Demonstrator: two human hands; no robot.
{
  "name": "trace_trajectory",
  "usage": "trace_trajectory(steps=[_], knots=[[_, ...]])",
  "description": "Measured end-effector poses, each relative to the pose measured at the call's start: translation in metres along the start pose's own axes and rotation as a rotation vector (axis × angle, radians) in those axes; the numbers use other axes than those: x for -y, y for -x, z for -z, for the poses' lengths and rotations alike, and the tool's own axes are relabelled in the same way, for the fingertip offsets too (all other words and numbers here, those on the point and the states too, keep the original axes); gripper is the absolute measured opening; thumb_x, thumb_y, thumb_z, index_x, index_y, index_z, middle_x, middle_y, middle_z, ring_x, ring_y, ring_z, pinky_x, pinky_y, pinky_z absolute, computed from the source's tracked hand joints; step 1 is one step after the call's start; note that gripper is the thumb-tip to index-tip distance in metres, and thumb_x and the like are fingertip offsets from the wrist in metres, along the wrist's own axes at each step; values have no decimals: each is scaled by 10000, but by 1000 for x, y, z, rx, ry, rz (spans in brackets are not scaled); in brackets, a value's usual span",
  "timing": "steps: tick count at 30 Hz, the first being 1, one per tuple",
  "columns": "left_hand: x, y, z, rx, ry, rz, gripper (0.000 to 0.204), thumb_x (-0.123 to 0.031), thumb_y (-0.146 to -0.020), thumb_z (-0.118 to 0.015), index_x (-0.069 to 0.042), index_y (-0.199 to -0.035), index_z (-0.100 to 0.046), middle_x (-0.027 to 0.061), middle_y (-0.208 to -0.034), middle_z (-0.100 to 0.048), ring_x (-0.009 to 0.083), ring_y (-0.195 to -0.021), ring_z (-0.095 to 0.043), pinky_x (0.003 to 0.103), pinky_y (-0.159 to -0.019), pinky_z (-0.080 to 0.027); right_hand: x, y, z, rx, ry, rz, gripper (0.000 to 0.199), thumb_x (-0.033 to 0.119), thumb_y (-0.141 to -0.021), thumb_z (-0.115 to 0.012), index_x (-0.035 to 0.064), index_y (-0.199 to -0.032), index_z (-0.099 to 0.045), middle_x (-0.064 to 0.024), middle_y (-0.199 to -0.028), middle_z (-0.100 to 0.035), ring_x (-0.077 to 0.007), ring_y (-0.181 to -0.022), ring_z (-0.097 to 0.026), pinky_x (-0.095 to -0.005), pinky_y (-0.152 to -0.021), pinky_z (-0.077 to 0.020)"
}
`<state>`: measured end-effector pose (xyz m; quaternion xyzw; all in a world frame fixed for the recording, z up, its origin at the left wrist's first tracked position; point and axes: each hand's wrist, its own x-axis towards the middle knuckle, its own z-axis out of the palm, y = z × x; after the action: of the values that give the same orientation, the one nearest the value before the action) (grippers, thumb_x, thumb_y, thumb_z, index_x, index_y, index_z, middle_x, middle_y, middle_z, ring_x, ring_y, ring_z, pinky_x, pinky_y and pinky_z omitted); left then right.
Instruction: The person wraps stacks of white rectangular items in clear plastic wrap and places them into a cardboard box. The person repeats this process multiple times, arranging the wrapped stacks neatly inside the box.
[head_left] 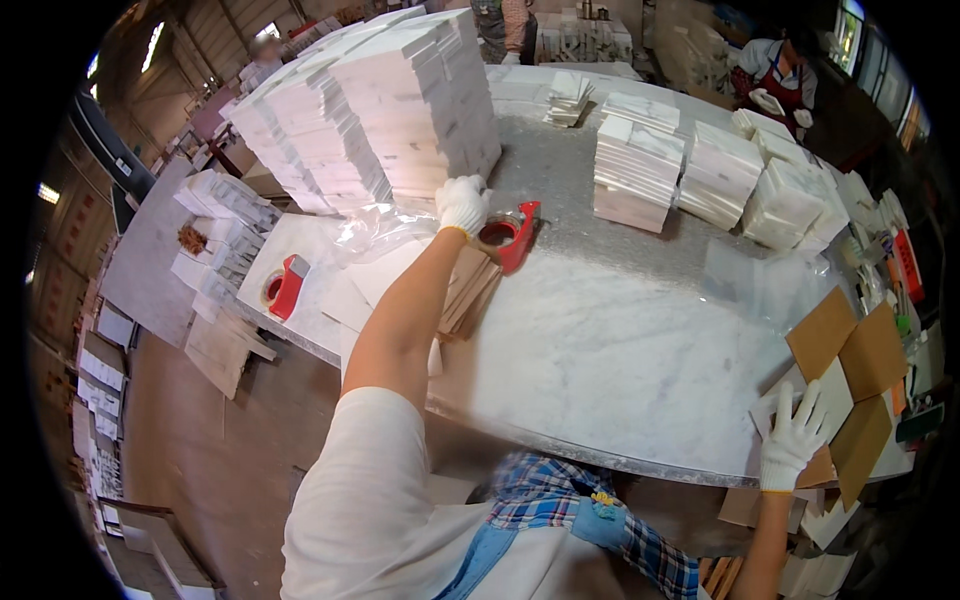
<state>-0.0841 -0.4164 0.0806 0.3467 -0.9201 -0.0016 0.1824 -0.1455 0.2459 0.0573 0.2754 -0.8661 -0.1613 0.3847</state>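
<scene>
My left hand (462, 205), in a white knit glove, reaches across the bench to the foot of a tall stack of white marble tiles (395, 115). Its fingers are curled; whatever may be inside them is hidden. Right beside it lies a red tape dispenser (519, 245) with a roll in it, and clear plastic film (385, 228) is crumpled to its left. Under my left forearm are several flat brown cardboard pieces (470, 292). Far to the right, my gloved right hand (793, 440) spreads its fingers against a small carton (868, 352), white outside and brown inside, with its flaps up.
A second red tape dispenser (287, 287) lies at the left. Shorter tile stacks (635, 170) line the far right, with a clear plastic bag (755, 275) before them. The pale marble slab (600, 365) ends at a front edge near me. Other people (780, 75) stand beyond the bench.
</scene>
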Motion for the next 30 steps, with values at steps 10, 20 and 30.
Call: trace_trajectory(steps=[10, 20, 30], knots=[[26, -4, 27, -11, 135, -74, 300, -419, -948, -635, -138, -1024, -707, 171, -956, -737, 386, -942, -700, 525, -791, -526, -2, -5, 25, 159, -156, -34, 648, 283, -768, -764, 146, -1380, -604, -237, -1560, -440, -463, -1336, -473, -581, -1094, -389], [-9, 5, 81, -14, -8, -267, 245, -365, -946, -620, -138, -997, -694, 170, -895, -739, 398, -884, -710, 517, -736, -538, 82, -9, 108, 147, -717, 205, 565, 248, -742, -789, 76, -1264, -658, -240, -1423, -531, -487, -1349, -440, -618, -1153, -316], [-13, -23, 148, -152, -217, -357, 194, -281, -959, -580, -166, -1060, -699, 158, -908, -737, 389, -878, -706, 503, -737, -536, 216, -134, 97, 422, -1205, 336, 587, 301, -853, -695, 86, -1385, -570, -238, -1407, -559, -429, -1257, -554, -503, -1060, -462]])
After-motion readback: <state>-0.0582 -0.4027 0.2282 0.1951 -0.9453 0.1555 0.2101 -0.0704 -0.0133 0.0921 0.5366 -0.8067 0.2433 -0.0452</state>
